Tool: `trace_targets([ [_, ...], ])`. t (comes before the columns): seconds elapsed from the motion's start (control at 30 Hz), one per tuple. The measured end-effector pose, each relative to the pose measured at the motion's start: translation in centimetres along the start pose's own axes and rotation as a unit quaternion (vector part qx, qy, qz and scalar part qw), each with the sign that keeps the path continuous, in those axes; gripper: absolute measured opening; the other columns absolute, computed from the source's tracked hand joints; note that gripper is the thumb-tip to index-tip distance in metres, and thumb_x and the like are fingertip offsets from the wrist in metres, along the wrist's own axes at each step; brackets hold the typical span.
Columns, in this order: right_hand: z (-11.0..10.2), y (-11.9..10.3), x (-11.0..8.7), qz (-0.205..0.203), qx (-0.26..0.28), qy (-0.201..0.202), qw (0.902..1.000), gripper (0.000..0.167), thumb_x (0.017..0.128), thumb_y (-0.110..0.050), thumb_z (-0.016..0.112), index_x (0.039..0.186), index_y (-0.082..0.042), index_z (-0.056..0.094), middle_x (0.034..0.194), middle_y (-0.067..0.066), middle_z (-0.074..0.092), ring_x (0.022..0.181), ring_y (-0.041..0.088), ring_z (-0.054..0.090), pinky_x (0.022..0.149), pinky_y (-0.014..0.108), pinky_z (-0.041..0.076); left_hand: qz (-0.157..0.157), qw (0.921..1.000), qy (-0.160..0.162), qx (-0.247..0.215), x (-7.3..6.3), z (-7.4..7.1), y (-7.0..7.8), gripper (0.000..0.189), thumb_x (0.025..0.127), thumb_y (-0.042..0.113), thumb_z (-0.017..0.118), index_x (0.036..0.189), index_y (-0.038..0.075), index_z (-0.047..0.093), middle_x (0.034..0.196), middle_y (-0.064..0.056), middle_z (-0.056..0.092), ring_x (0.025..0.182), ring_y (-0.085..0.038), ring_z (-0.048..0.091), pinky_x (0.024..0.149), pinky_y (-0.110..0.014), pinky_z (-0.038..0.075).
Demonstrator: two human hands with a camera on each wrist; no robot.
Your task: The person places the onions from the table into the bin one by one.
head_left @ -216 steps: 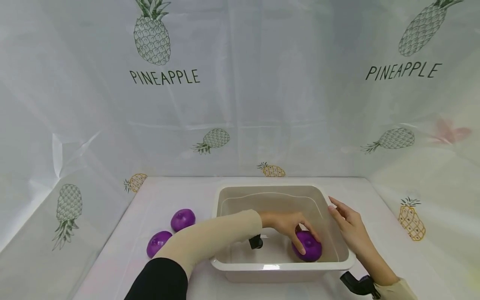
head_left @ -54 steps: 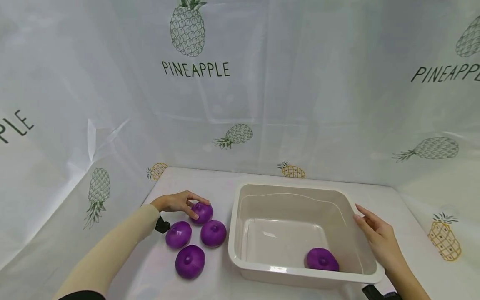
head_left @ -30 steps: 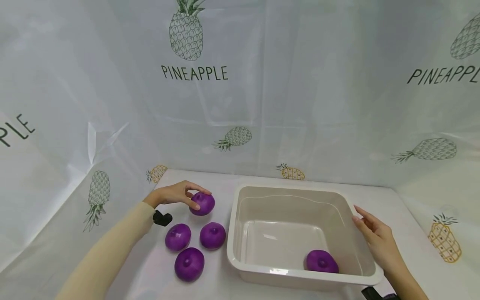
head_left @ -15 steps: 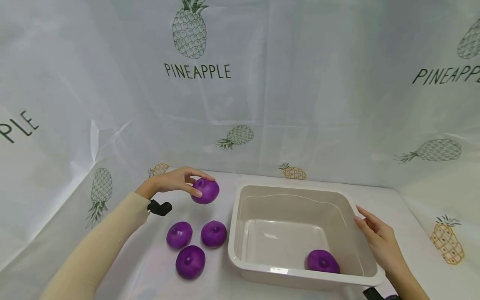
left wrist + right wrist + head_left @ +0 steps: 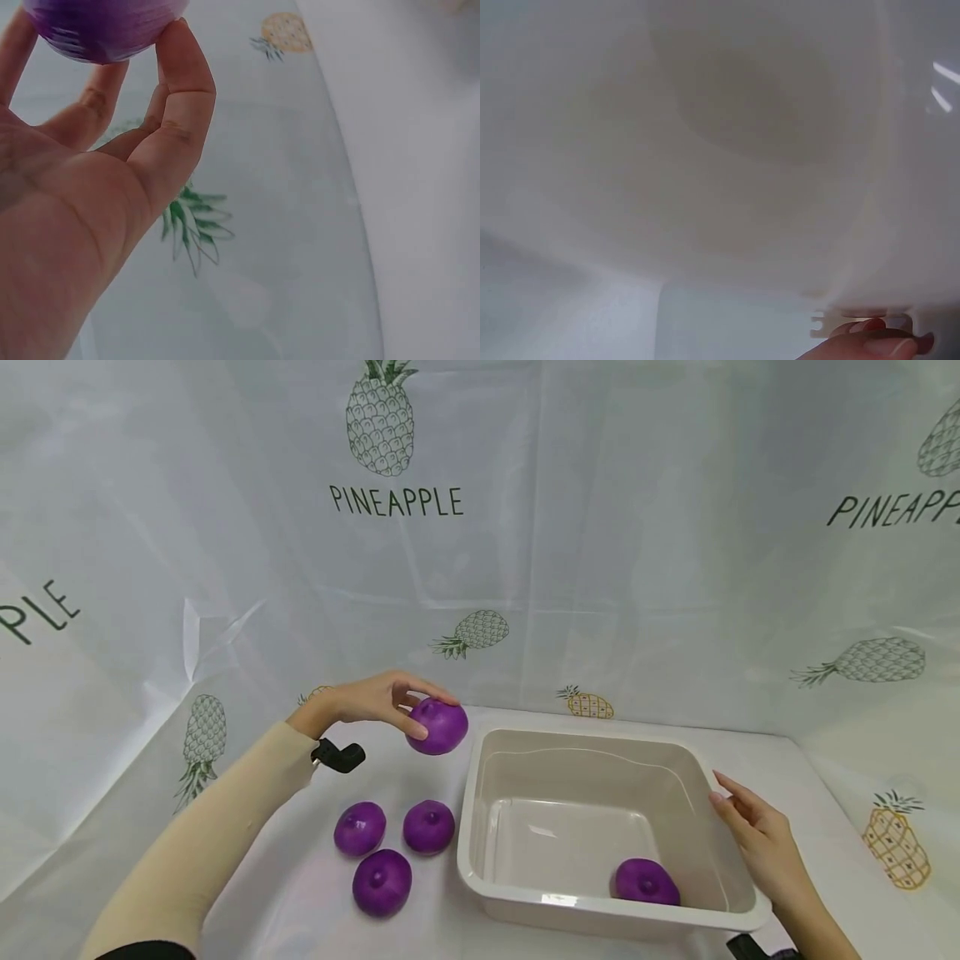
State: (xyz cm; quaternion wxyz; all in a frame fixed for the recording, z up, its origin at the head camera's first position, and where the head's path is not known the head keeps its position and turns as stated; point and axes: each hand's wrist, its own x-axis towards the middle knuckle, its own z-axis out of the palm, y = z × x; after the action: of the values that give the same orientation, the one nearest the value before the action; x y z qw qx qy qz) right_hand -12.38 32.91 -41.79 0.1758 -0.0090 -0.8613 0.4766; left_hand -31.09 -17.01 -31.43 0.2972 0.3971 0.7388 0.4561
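My left hand [image 5: 371, 700] holds a purple onion [image 5: 438, 727] between thumb and fingers, up off the table, left of the tub's back corner. In the left wrist view the fingertips grip the onion [image 5: 109, 26] at its underside, and its upper part is cut off. A beige plastic tub [image 5: 570, 768] has one onion [image 5: 647, 882] lying in its front right corner. At the tub's right rim my right hand [image 5: 757, 835] grips the edge. The right wrist view shows the fingertips [image 5: 862, 346] right at the rim, beside the tub's outer wall [image 5: 727, 150].
Three more onions lie on the white table left of the tub: one at the left [image 5: 360, 828], another near the tub [image 5: 429, 827], and one in front [image 5: 382, 882]. A pineapple-print curtain [image 5: 600, 568] hangs behind and along the sides.
My left hand has come out of the tub, taken hold of an onion at the left, and lifted it up and then rightward. The right hand stays at the tub's rim.
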Motion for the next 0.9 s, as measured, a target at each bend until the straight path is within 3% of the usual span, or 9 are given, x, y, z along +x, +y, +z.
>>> trace_targets([
  [0.33,0.1,0.0,0.0,-0.009,0.012,0.006,0.9999,0.043,0.102,-0.008,0.057,0.139,0.011,0.049,0.077,-0.007,0.060,0.063,0.004,0.053,0.050,0.020,0.048,0.023,0.9983,-0.052,-0.011,3.0,1.8,2.6,0.058,0.084,0.007,0.080,0.139,0.010,0.060,0.144,-0.008,0.052,0.121,-0.033,0.059,0.096,-0.047,0.052],
  [0.73,0.0,-0.2,0.0,-0.006,0.005,0.004,1.0000,0.044,0.102,-0.009,0.056,0.138,0.015,0.047,0.076,-0.006,0.060,0.064,0.004,0.053,0.051,0.020,0.048,0.065,0.9882,-0.127,0.056,9.5,5.1,5.0,0.058,0.083,0.009,0.082,0.137,0.012,0.062,0.142,0.002,0.054,0.124,-0.023,0.056,0.099,-0.039,0.051],
  [0.9,-0.1,-0.3,-0.1,-0.004,-0.002,0.002,1.0000,0.044,0.103,-0.010,0.056,0.138,0.015,0.046,0.076,-0.006,0.059,0.064,0.005,0.052,0.050,0.020,0.047,0.079,0.9808,-0.169,0.056,11.9,6.7,5.6,0.059,0.083,0.008,0.082,0.138,0.009,0.061,0.143,0.002,0.053,0.123,-0.022,0.056,0.100,-0.038,0.050],
])
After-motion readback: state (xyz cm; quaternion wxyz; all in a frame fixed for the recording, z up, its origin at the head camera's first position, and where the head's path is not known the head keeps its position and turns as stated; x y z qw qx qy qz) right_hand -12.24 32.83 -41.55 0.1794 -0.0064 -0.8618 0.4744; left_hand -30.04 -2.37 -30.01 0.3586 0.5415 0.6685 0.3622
